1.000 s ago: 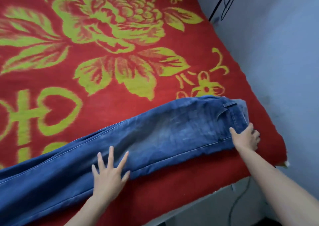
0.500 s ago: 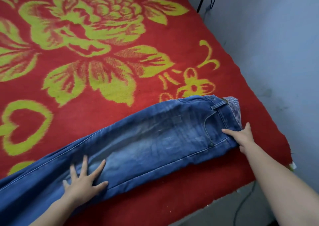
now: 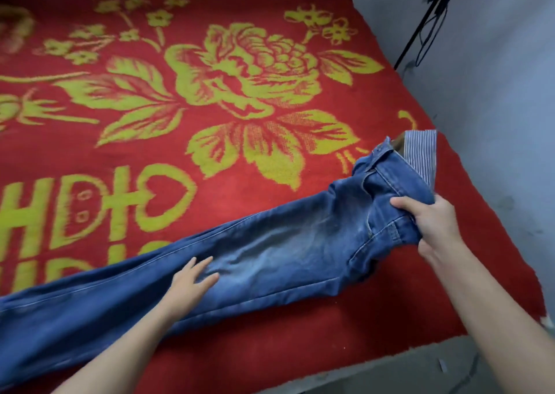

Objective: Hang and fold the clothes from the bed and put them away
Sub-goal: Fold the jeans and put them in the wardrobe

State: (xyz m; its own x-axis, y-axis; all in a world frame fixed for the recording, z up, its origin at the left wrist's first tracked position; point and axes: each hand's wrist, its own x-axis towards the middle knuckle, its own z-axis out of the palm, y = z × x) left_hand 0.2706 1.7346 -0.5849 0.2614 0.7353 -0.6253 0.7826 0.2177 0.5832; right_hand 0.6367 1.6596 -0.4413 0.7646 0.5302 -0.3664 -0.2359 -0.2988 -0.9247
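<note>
Here are the blue denim jeans [image 3: 285, 243], stretched long and diagonal across the near side of the bed, on top of a red blanket with yellow-green flowers [image 3: 390, 303]. The legs run off toward the lower left edge of view. The waist sits at the right, close to the bed's right-hand edge.

The right hand [image 3: 432, 225] has the waist end: thumb laid over the top of the denim, fingers curled underneath, a firm grip on the bunched fabric. That end sits clear of the blanket, with a dark shadow under it. The waistband is turned open, so the blue-and-white striped lining [image 3: 420, 153] faces up.

The left hand [image 3: 189, 282] is down on the leg section, about midway along. Its palm is flat, its fingers [image 3: 201, 269] straight and only slightly spread, pressing the denim onto the blanket and holding nothing.

The two hands are well apart, with a faded, paler patch of denim between them. Beyond the bed on the right is a pale grey wall [image 3: 495, 93], and a thin black rod with a dark cable [image 3: 426, 24] runs up along it near the top corner.
</note>
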